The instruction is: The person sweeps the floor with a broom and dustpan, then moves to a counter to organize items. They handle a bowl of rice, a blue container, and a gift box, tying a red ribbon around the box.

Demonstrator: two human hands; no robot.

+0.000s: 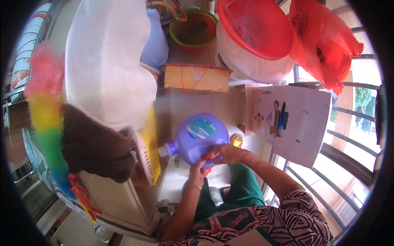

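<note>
A large purple plastic detergent jug (200, 135) with a label lies tilted before me, its clear cap pointing left. My right hand (229, 153) is closed on the jug's handle side, near its lower right. My left hand (197, 173) is at the jug's lower edge, thumb up against it, close to my right fingers. A bit of red plastic (206, 170) shows between and below the hands; whether it is tied to the handle I cannot tell.
A white printed carton (289, 123) stands right, by window bars. Ahead are a yellow patterned box (197, 78), a red basin (258, 27), a green-rimmed bowl (192, 30) and a red plastic bag (326, 46). Left are a cloth-covered item (107, 61), a brown cloth (95, 144) and a rainbow duster (46, 113).
</note>
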